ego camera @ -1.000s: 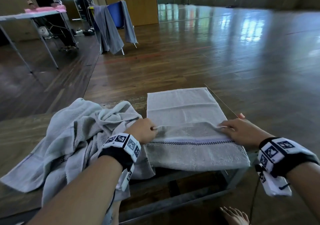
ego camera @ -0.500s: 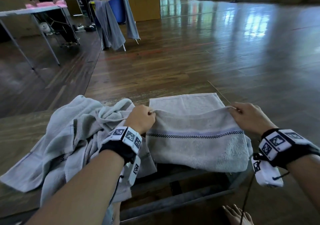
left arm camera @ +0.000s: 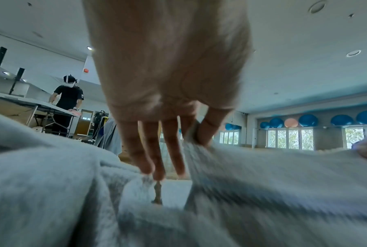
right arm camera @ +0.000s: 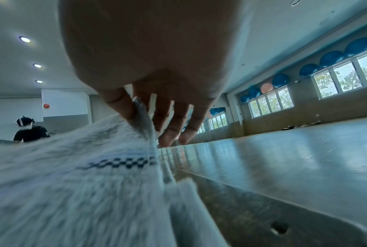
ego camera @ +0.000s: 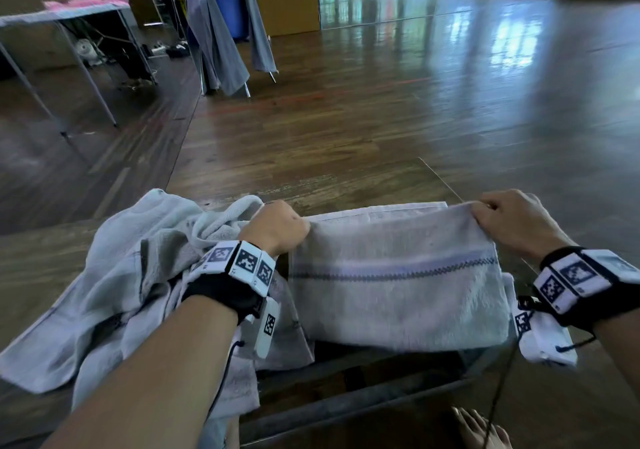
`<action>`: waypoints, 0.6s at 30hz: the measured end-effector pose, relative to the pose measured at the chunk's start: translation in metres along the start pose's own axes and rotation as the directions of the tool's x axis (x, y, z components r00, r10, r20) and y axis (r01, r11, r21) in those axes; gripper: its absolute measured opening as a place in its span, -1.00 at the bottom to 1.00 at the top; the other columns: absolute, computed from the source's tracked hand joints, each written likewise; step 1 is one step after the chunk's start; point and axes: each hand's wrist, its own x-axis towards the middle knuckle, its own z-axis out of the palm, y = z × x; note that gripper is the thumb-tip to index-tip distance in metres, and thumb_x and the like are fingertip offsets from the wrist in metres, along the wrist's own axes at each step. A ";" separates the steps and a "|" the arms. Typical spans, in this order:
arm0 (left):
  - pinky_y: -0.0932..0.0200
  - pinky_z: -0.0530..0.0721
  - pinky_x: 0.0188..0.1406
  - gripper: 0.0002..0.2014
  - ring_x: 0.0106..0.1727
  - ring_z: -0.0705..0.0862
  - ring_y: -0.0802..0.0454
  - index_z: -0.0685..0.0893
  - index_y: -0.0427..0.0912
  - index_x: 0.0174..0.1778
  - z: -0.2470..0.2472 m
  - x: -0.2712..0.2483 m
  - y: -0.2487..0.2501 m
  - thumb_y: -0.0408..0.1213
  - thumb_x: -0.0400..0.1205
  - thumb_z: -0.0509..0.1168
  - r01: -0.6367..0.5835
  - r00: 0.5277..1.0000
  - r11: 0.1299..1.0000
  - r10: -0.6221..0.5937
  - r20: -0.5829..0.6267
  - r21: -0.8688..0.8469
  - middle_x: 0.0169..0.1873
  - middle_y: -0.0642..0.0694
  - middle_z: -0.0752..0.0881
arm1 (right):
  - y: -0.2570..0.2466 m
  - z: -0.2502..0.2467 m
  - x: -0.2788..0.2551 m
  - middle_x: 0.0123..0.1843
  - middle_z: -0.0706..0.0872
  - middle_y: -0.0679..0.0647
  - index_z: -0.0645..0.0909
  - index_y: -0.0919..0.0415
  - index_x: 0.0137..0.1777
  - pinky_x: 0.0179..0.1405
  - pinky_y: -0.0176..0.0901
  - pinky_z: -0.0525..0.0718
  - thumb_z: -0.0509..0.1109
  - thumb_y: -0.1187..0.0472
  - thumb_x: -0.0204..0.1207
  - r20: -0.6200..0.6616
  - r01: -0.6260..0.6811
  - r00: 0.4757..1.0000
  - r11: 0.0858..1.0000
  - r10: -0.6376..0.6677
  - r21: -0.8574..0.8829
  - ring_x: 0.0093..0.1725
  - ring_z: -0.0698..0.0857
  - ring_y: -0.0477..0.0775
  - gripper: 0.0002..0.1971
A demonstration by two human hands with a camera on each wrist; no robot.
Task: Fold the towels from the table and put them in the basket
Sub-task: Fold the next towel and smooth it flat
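From the head view, the left hand and the right hand each pinched an upper corner of a pale striped towel, the left grip at 9 o'clock of the towel's raised edge, the right grip at 3 o'clock. The towel's near flap was lifted over its far part, which lay flat on the wooden worktop. A heap of unfolded towels lay at 9 o'clock of the striped towel, touching the left wrist. A bare foot showed at 6 o'clock.

In the left wrist view, thumb and forefinger of the left hand closed narrowly on the towel's edge; the other fingers hung straight.

In the right wrist view, the right hand pinched the towel's corner likewise, above the worktop.
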 end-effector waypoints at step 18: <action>0.08 0.22 -0.46 -0.58 -0.53 0.18 -0.06 0.18 -0.08 -0.63 0.011 0.006 -0.004 -0.31 0.48 0.22 -0.042 0.998 0.999 0.041 0.054 0.014 -0.64 -0.06 0.23 | -0.008 0.008 0.002 -0.08 0.73 0.09 0.73 -0.17 -0.19 -0.02 0.09 0.71 0.19 -0.07 0.51 0.161 -0.089 0.980 0.982 0.116 -0.166 -0.12 0.71 0.26 -0.74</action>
